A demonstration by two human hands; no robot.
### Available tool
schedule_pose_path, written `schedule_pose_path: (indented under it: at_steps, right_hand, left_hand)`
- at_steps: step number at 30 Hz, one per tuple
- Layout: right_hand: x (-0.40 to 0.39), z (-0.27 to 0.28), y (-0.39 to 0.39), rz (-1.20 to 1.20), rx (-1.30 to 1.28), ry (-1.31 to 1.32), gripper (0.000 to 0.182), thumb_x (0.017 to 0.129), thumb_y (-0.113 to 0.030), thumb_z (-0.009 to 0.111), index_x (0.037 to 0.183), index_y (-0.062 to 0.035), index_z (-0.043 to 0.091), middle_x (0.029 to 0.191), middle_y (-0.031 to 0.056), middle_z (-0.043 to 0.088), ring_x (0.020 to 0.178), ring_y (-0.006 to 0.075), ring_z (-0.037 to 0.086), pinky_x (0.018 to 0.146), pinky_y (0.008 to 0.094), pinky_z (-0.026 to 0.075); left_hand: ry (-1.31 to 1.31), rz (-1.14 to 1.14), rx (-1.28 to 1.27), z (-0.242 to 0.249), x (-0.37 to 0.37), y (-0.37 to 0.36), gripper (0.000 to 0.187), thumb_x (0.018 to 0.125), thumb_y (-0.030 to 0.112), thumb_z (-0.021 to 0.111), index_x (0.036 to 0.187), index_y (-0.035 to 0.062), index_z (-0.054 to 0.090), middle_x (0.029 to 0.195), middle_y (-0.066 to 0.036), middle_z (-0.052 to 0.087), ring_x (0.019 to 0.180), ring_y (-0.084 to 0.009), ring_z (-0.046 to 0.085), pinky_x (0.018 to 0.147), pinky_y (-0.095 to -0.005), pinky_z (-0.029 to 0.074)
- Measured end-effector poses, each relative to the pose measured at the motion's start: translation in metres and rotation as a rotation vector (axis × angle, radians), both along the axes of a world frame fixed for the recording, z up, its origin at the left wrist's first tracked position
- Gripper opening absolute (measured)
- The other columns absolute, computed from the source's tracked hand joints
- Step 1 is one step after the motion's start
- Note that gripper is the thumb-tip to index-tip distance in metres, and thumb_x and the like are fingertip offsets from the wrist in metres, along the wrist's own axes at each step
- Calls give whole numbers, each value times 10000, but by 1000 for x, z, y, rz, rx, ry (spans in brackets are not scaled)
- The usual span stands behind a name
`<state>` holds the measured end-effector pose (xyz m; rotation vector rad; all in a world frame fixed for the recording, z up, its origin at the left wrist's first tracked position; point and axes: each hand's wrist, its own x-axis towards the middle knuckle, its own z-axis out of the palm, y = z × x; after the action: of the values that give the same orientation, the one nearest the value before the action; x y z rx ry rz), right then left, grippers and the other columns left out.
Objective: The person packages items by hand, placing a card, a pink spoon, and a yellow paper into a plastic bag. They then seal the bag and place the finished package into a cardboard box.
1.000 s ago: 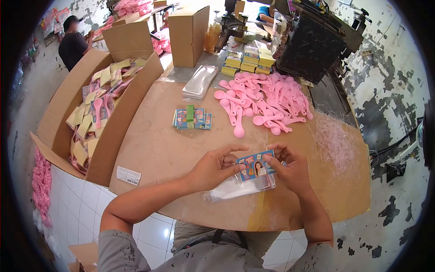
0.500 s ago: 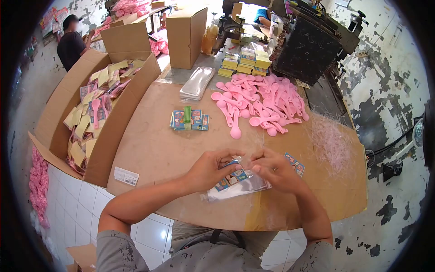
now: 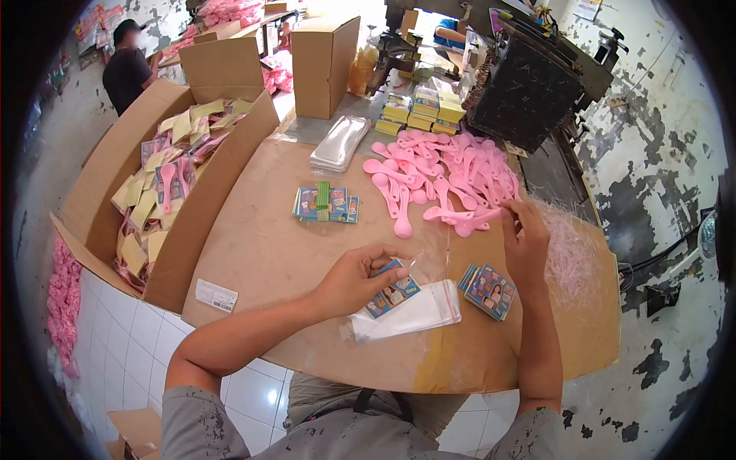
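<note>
We see the left hand (image 3: 356, 282) over the near side of the bench (image 3: 261, 264), its grip pinched on a printed card (image 3: 394, 297), clear film poking up past the fingers. Card held tilted, above flat clear bags (image 3: 422, 313).

Right hand (image 3: 527, 238) reaches forward; its thumb and fingertips are at the handle end of a pink spoon (image 3: 478, 223), at the near edge of the spoon heap (image 3: 425, 165). Whether that grip has closed on the handle, we cannot tell.

Between the right forearm and the bags we note a fanned card stack (image 3: 492, 294). Farther left, a card bundle (image 3: 310, 201) in a green band; behind it, a pile of clear sleeves (image 3: 339, 146). Pale pink strands (image 3: 573, 249) lie to the right of the right hand.

Left of the bench, an open carton (image 3: 211, 218) holds packets (image 3: 142, 207), one showing a pink spoon. Beyond it we see another person (image 3: 127, 75).
</note>
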<state>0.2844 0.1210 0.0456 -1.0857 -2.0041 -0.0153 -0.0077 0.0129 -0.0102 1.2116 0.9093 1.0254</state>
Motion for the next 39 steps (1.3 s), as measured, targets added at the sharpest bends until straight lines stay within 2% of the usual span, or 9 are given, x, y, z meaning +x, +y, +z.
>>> schedule_pose_path:
  at_steps: [4,11,20,28,29,32,34,37,39]
  right_hand:
    - [-10,3,-30,160,-354,358,115,1003,-62,687,1078,24,708,948,70,701,748,119,690,645,268,546]
    - [-26,4,-50,258,-561,621,148,1009,-55,694,1125,34,715,954,69,733,777,107,697,694,255,581]
    - [-43,-5,-64,309,-563,685,177,991,-40,717,1147,24,663,931,84,733,788,113,707,716,258,593]
    - [-42,-13,-62,312,-585,710,139,990,-34,718,1092,26,646,936,95,726,785,123,710,715,265,602]
    - [-45,-13,-65,318,-604,711,137,998,-45,711,1097,24,647,935,87,726,801,126,711,727,268,597]
    - [-48,-19,-72,372,-667,646,145,1021,-76,687,1124,20,653,984,79,725,896,145,710,777,288,579]
    - [-45,-28,-71,449,-711,513,165,1036,-94,666,1158,17,661,1085,95,721,1021,171,703,829,317,564]
    - [-41,-14,-65,751,-613,285,188,1036,-88,648,1201,-4,682,1290,113,665,1216,213,633,937,375,522]
    - [-44,-4,-66,693,-676,347,173,1004,-63,665,1164,-20,713,1373,126,619,1272,241,601,991,398,499]
  left_hand:
    - [-9,-20,-10,7,0,-3,332,1043,95,667,1361,11,620,1060,-45,757,874,-15,648,678,-204,522]
    - [-13,-47,45,-10,4,-3,362,1038,66,663,1382,-26,603,1213,-99,739,1090,-95,677,909,-260,577]
    - [42,-72,24,-7,5,-5,297,1042,70,659,1320,-34,659,1103,-49,756,992,-54,659,820,-252,564]
    - [42,-100,46,-7,5,-5,318,1062,104,637,1357,-15,652,1106,-44,754,938,-48,660,746,-245,559]
    - [19,-106,52,-6,6,-6,321,1065,108,634,1362,-13,650,1107,-44,753,941,-49,661,748,-245,557]
    - [29,-142,1,-10,3,-2,351,1073,98,614,1401,-27,615,1230,-85,736,1083,-97,670,907,-261,556]
    - [-19,-157,24,-5,2,-4,353,1080,120,608,1403,-22,611,1228,-93,737,1084,-102,674,915,-272,554]
    - [-27,-226,-12,0,-6,-1,354,1082,152,613,1398,-10,609,1242,-107,734,1089,-110,678,921,-285,548]
    - [-27,-268,-38,3,-9,-1,359,1080,172,621,1395,0,607,1254,-114,732,1091,-118,684,919,-292,544]
